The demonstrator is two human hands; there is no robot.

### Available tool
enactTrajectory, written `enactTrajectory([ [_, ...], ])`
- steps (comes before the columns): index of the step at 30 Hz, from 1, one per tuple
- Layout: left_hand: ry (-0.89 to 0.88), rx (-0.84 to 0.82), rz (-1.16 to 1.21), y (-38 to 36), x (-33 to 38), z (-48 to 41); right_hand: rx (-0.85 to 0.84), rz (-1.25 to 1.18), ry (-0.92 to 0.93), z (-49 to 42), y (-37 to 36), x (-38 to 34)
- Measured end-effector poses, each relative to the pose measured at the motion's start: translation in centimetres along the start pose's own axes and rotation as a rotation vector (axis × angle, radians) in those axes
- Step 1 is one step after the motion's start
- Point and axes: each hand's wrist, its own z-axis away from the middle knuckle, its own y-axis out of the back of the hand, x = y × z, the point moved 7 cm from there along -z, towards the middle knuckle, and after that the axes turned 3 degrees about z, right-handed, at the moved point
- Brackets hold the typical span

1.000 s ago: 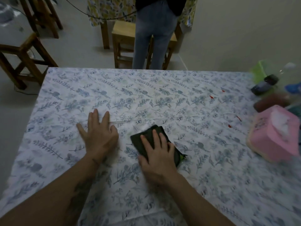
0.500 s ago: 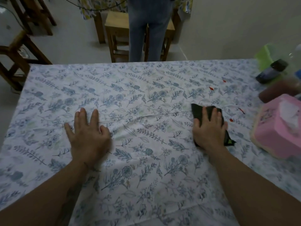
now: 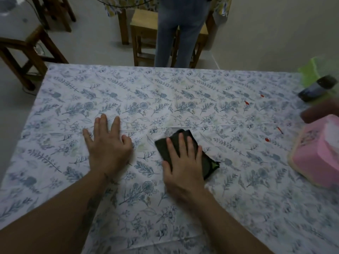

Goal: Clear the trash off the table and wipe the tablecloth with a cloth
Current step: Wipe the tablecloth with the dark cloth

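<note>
A: Tablecloth (image 3: pixel 183 92), white cotton printed with blue-grey leaves and flowers, covers the whole table; where is the wiping cloth?

B: That dark, folded wiping cloth (image 3: pixel 207 162) lies on the fabric a little right of the middle, on the near half. Its far-left corner and its near-right corner, which shows a bit of green edge, stick out from under the right hand (image 3: pixel 183 162).

A: How is that hand set?

B: Palm down, fingers stretched out and slightly spread, pressing flat on the dark cloth rather than gripping it.

A: And the other?

B: The left hand (image 3: pixel 108 149) lies flat on the bare tablecloth just left of the cloth, fingers splayed and pointing far, holding nothing. A shallow crease runs across the fabric near its fingertips.

A: Anything unwiped?

B: Several small red specks (image 3: pixel 246 102) dot the fabric right of the cloth, well apart from it.

A: What stands at the right edge?

B: A pink plastic tissue box (image 3: pixel 317 153) with white tissue at its top, blurred. Farther along sit a dark bottle (image 3: pixel 316 88) lying on its side and something light green (image 3: pixel 310 70); I cannot tell what that is.

A: Beyond the table?

B: A person in blue jeans (image 3: pixel 181 30) stands by a wooden stool (image 3: pixel 145 21), and another wooden stool (image 3: pixel 27 52) is at far left.
</note>
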Motion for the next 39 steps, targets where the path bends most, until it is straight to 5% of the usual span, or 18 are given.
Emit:
enactTrajectory([
  [5, -0.016, 0.0, 0.019, 0.2, 0.1, 0.1, 0.025, 0.028, 0.091, -4.5, 0.5, 4.2],
  [14, -0.042, -0.002, 0.055, 0.4, 0.5, 0.4, -0.018, 0.019, -0.574, 1.2, 4.5, 25.6],
  [21, 0.049, -0.072, -0.03, 0.7, 3.3, -1.2, -0.051, -0.005, -0.245, 5.5, 3.0, 19.4],
  [28, -0.112, -0.076, 0.197, -4.4, 19.8, -4.7, -0.006, -0.038, 0.147, -0.9, 2.8, 17.5],
  [39, 0.022, 0.04, 0.134, -7.7, 22.2, -5.0, 0.055, -0.048, -0.044, -15.5, 6.2, 26.3],
])
